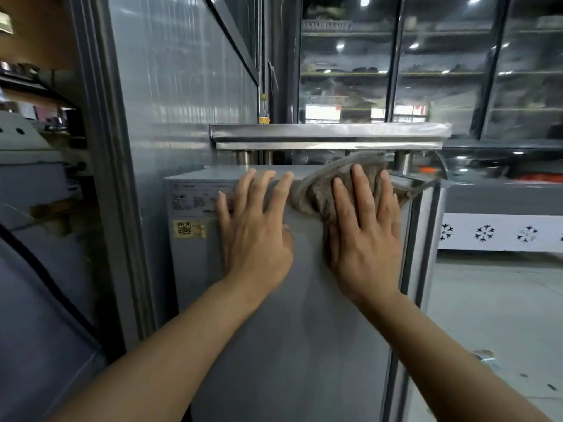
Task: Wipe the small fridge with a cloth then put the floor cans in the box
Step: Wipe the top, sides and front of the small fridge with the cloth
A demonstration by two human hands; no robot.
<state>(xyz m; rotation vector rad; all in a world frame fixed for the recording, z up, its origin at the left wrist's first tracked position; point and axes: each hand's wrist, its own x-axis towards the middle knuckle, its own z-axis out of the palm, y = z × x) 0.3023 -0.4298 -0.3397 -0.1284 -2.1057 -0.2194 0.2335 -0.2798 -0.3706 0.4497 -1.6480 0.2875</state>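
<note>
Against the grey side panel of the small fridge [292, 315], near its top edge, the right hand [364, 236] presses a brownish-grey cloth [316, 193] flat, its fingers straight and spread over the fabric rather than curled in a grip. Just to its left, the left hand [256, 236] rests on the same panel with fingers spread, holding nothing, beside a yellow QR sticker [189, 229]. A stainless steel shelf [329, 134] stands just behind the fridge top.

A right hand [367, 236] presses a brown cloth [316, 193] flat against a small grey fridge's [304, 330] side panel. The left hand [256, 233] rests open beside it, fingers over a label [198, 197].
</note>
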